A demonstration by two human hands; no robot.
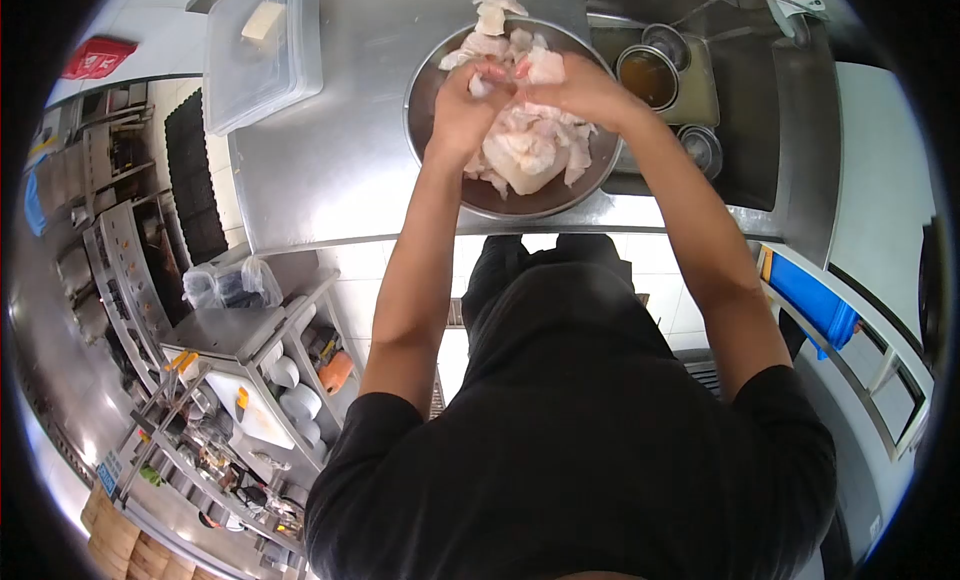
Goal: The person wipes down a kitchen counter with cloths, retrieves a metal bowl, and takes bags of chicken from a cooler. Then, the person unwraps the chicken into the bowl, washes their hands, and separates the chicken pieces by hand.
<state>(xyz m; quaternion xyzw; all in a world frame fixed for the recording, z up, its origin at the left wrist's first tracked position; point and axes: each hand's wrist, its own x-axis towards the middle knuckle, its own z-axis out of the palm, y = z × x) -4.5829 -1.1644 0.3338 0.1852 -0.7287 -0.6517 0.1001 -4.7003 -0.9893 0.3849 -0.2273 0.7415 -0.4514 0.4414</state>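
Observation:
A wide metal bowl (412, 120) on the steel counter holds pale, pinkish pieces of raw chicken (530, 150). My left hand (468, 105) is closed over the left part of the heap, its fingers curled round a piece of raw chicken. From the right, my right hand (582, 92) grips pale meat with bent fingers, close to the left fingertips. Both hands are inside the bowl's rim, and the meat partly hides the fingertips. One flap of chicken (492, 16) hangs over the far rim.
Right of the bowl is a sink (750, 150) with a metal container of brown liquid (648, 77) and other small metal containers. A clear plastic tub (262, 70) stands on the counter's left. Shelving with dishes (290, 390) is at lower left; a blue item (810, 298) is at right.

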